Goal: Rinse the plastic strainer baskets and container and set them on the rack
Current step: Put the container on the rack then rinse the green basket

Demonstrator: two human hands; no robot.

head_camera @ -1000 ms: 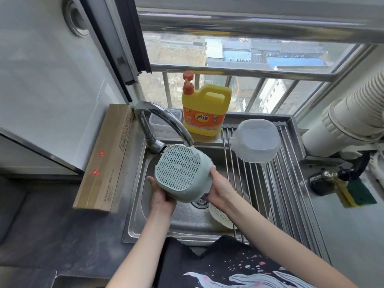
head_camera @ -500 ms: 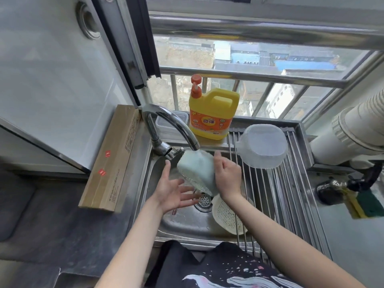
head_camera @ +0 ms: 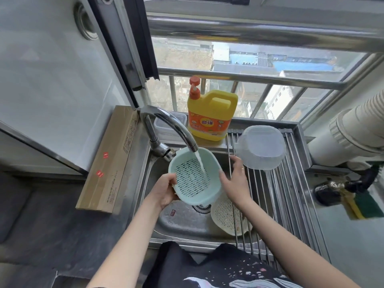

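A pale green strainer basket (head_camera: 193,179) sits under the tap (head_camera: 172,123), opening tilted toward me, with water streaming into it. My left hand (head_camera: 166,190) grips its left rim. Just to the right of the basket is my right hand (head_camera: 234,179), fingers spread and holding nothing. A cream strainer basket (head_camera: 226,217) lies in the sink (head_camera: 187,223), partly under the rack bars. A clear plastic container (head_camera: 261,147) rests upside down on the steel rack (head_camera: 291,194) at the back.
A yellow detergent jug (head_camera: 212,115) stands behind the sink, a small clear box (head_camera: 166,123) beside it. A long cardboard box (head_camera: 110,161) lies left of the sink. A white duct (head_camera: 353,129), a dark bottle (head_camera: 336,188) and a green sponge (head_camera: 365,206) are at right.
The green basket was turned from bottom-up to opening-up and now sits under running water. My left hand took its rim; my right hand let go and moved right.
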